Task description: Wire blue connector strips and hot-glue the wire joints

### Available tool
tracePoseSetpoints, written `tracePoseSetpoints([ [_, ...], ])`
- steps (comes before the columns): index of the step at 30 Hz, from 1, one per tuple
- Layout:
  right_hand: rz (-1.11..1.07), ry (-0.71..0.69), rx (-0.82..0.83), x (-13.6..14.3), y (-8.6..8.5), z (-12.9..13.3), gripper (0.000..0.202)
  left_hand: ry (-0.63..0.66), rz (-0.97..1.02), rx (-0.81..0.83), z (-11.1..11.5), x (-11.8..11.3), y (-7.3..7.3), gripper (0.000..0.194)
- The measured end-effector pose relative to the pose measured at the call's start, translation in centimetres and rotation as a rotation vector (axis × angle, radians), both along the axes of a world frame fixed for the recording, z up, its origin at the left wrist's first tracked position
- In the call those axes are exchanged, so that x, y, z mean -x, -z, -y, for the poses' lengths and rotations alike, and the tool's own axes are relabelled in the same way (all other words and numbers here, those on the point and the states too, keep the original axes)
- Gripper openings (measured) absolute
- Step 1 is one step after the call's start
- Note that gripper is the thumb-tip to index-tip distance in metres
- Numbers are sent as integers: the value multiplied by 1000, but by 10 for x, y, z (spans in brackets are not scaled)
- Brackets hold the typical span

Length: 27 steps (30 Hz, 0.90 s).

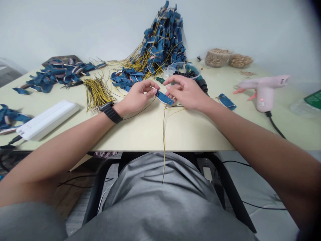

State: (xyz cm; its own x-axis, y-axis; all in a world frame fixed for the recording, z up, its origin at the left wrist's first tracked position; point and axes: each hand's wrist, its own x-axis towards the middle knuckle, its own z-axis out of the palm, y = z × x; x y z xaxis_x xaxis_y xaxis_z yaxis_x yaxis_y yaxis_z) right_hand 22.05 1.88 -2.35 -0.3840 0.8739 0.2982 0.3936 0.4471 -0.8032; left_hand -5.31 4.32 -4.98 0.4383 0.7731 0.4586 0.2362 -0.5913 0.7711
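Between my hands is a small curved blue piece with a pale edge [165,97]. My left hand [140,95], with a black watch on its wrist, pinches at the piece's left end; a thin dark wire runs from those fingers toward the wrist. My right hand [187,91] has its thumb and fingers closed at the right end. A yellow and black wire pair [164,140] hangs from the piece over the table edge onto the grey clothing. Another blue piece with wires [227,101] lies right of my right hand.
A tall heap of wired blue pieces [164,40] leans against the wall. Yellow-black wires [98,93], loose blue pieces [57,75] and a white box [48,119] lie left. At right are a pink glue gun [265,88] and two tubs [217,58].
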Motion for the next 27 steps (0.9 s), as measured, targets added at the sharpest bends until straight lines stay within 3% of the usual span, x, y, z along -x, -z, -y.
tracePoseSetpoints([
  [8, 29, 9, 110, -17, -11, -2, 33, -25, 34, -8, -9, 7, -1, 26],
  [20, 90, 1, 47, -15, -7, -3, 35, -80, 74, 43, -17, 9, -3, 13],
  [27, 79, 26, 62, -17, -3, -7, 28, -20, 92, 91, -18, 13, -2, 24],
])
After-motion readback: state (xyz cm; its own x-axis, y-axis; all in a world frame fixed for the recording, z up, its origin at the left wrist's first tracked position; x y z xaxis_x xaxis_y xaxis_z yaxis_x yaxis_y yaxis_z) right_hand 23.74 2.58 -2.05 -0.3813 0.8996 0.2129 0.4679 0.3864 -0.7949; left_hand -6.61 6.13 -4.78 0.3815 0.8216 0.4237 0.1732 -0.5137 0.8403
